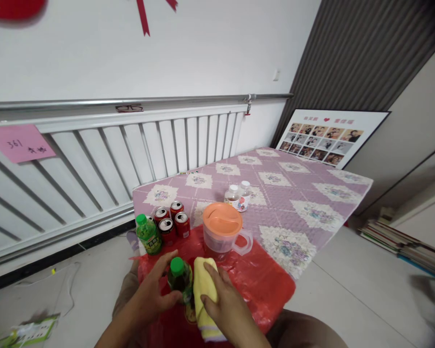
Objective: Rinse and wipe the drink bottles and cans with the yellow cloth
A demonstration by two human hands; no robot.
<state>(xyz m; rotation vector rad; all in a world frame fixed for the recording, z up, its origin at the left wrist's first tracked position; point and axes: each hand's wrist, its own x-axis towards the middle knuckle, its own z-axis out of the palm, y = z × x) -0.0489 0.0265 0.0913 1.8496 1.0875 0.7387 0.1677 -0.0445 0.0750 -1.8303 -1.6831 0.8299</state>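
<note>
A bottle (180, 276) with a green cap and dark contents is on the red plastic sheet, close in front of me. My left hand (158, 285) curves around its left side with thumb and fingers apart; a gap shows between palm and bottle, and whether the fingertips touch it I cannot tell. My right hand (227, 298) grips a folded yellow cloth (204, 285) just right of the bottle. Beyond the cloth sits a clear plastic jug (217, 244) with an orange lid. Another green bottle (148, 235) stands left, beside several opened red cans (182, 224).
The red plastic sheet (264, 280) covers the near part of a table with a purple floral cloth (293, 188). Two small white-capped bottles (243, 197) stand behind the jug. A white radiator (188, 137) runs along the wall. A photo board (326, 137) leans at the far right.
</note>
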